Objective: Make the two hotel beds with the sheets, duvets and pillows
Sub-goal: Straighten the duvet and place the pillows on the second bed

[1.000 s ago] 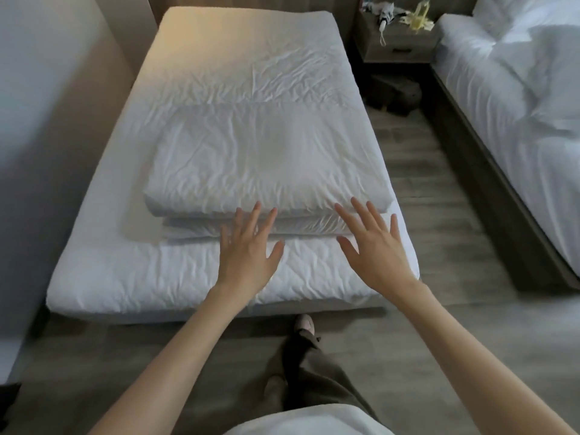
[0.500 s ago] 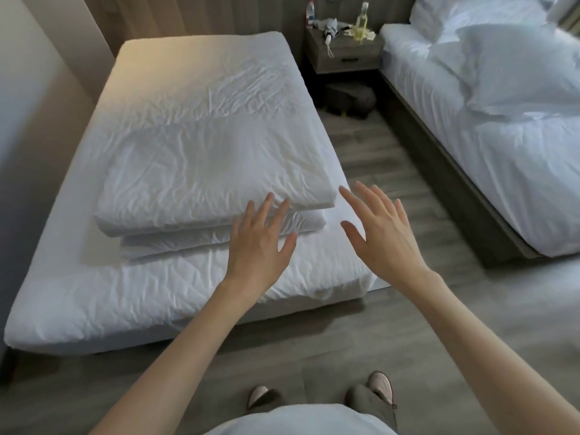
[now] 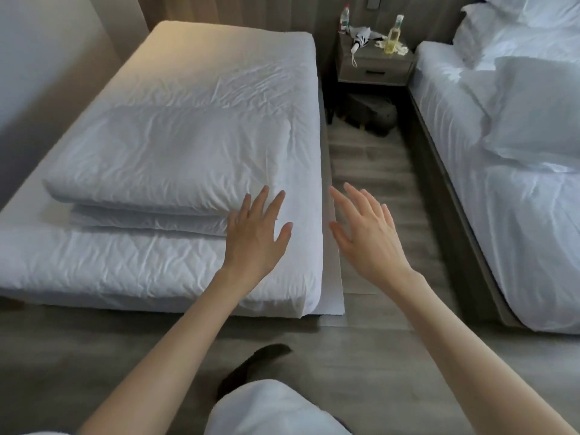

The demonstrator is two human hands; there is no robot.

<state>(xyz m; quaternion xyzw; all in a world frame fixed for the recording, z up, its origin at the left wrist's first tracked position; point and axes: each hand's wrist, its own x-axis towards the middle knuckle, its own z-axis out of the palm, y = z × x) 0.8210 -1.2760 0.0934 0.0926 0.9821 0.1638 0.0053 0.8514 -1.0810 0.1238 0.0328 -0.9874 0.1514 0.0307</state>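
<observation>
The left bed (image 3: 125, 265) has a white fitted cover, and a folded duvet (image 3: 169, 161) lies across it, nearer to the foot edge than to the head edge. The duvet is folded in thick layers, and its right side reaches almost to the right edge of this bed. The left hand (image 3: 255, 233) is over the near right corner of the folded duvet, with the fingers straight and spread; it grips nothing, and I cannot tell if the fingertips touch the cloth. The right hand (image 3: 367, 237) is also open, with the fingers straight and a little apart, the palm turned toward the left bed. It holds nothing and is just beside the right edge of that bed, above the wooden floor (image 3: 376, 171) between the two beds. The right bed (image 3: 518, 246) is covered in loose white bedding, and a pillow (image 3: 539, 111) lies on it near its left edge. More white pillows are piled at the head edge. Between the heads of the two beds stands a nightstand (image 3: 373, 69). On it there are a bottle (image 3: 394, 34) with yellow liquid, a second bottle (image 3: 344, 14) at the back left corner, and a folded umbrella (image 3: 359, 37). A dark bag (image 3: 367, 116) lies on the floor in front of the nightstand.
</observation>
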